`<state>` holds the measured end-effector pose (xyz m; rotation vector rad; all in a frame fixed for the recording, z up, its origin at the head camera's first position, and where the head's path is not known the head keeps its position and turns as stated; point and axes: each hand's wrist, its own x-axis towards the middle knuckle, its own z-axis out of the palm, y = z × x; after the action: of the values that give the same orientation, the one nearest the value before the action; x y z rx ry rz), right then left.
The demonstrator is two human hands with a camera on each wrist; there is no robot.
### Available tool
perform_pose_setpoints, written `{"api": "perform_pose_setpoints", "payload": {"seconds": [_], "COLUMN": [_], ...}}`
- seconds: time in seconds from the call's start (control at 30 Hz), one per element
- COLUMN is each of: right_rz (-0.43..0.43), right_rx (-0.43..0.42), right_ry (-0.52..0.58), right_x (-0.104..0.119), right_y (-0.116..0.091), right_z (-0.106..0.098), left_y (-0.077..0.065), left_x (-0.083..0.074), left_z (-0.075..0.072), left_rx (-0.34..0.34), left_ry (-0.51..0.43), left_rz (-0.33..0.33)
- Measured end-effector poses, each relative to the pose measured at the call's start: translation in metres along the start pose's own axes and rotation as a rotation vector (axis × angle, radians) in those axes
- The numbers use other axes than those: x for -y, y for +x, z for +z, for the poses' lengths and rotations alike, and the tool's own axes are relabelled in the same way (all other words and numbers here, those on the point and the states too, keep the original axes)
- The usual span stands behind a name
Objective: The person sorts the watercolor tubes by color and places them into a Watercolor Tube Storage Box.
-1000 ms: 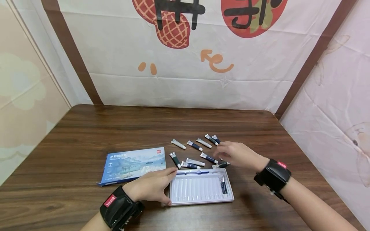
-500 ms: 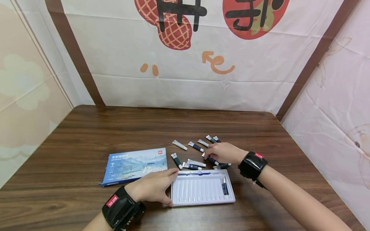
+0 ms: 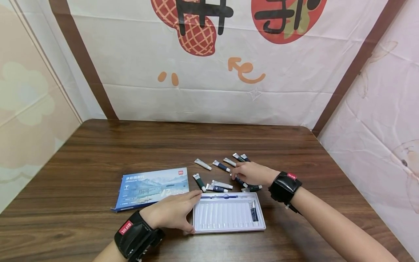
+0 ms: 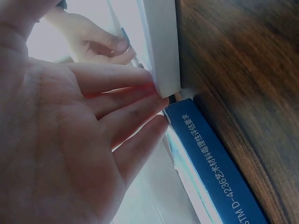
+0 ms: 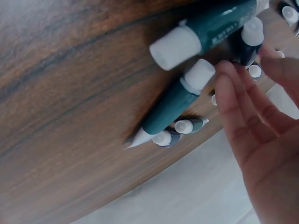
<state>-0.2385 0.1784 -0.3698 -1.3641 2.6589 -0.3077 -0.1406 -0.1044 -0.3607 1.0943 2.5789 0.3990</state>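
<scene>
My left hand [image 3: 173, 211] rests at the left side of a white plastic tray [image 3: 226, 230], thumb by its near corner and fingertips by its far one. In the left wrist view those fingers are straight against the tray's side [image 4: 163, 46]. Beyond the tray, my right hand [image 3: 252, 173] pinches a dark blue paint tube [image 3: 241, 181] by its far end, partly hidden under the hand. Its white cap [image 5: 252, 31] shows near the thumb in the right wrist view. One dark tube [image 3: 254, 211] lies in the tray's rightmost slots, and a blue paintbrush [image 3: 219, 197] lies along its far edge.
Several loose paint tubes lie beyond the tray, among them a grey-white one [image 3: 203, 164], a dark green one [image 3: 199, 182] and a dark one [image 3: 252, 188] right of the tray's far edge. A blue watercolour box [image 3: 152, 187] lies left, close to my left hand.
My right hand has moved left from beside the tubes to the dark blue one and now has its far end between the fingers. My left hand stays at the tray.
</scene>
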Motion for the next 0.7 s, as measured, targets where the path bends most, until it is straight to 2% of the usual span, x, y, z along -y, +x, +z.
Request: {"api": "perform_pose_setpoints", "payload": {"seconds": [0.3,0.5,0.7], "right_rz": [0.161,0.173,0.164], "right_rx": [0.048,0.02,-0.032], "right_ry": [0.076,0.086,0.161], "right_x": [0.004,0.007,0.022], "right_y": [0.005,0.002,-0.018], "right_z": [0.0,-0.004,-0.015], "left_y": [0.0,0.001,0.002], "left_x": [0.001,0.001,0.002], "left_z": [0.0,0.001,0.001], "left_rx": [0.005,0.013,0.012], "left_ry": [-0.005,-0.007,-0.008], "left_rz": [0.009,-0.001,-0.01]}}
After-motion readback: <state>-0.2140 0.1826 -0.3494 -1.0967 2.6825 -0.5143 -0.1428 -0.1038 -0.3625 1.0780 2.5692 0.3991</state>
